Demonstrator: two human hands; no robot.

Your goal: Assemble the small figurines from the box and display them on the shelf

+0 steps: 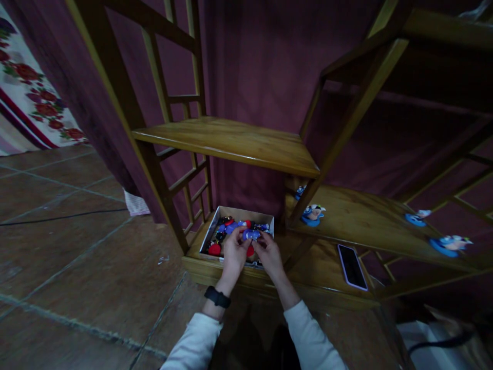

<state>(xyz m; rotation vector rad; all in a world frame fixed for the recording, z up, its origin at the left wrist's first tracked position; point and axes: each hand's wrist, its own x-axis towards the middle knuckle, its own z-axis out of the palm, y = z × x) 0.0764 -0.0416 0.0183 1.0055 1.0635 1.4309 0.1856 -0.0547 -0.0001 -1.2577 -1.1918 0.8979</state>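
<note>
Over the open cardboard box [206,241], both hands hold one small blue-purple figurine [251,235] between the fingertips. My left hand [234,250] pinches its left side; a black band circles that wrist. Gripping the right side is my right hand [268,253], with its fingers bent inward. Inside the box lie several small figurines in red, blue and black, among them a red round-based one [214,250] at the near left. The hands cover part of the box's front and right side.
The box sits on the bottom board of a wooden shelf unit, under a middle shelf [231,139]. Blue-based figurines [311,216] stand on the right shelf [358,221], with more at its far end [450,245]. A phone [352,267] lies lower right.
</note>
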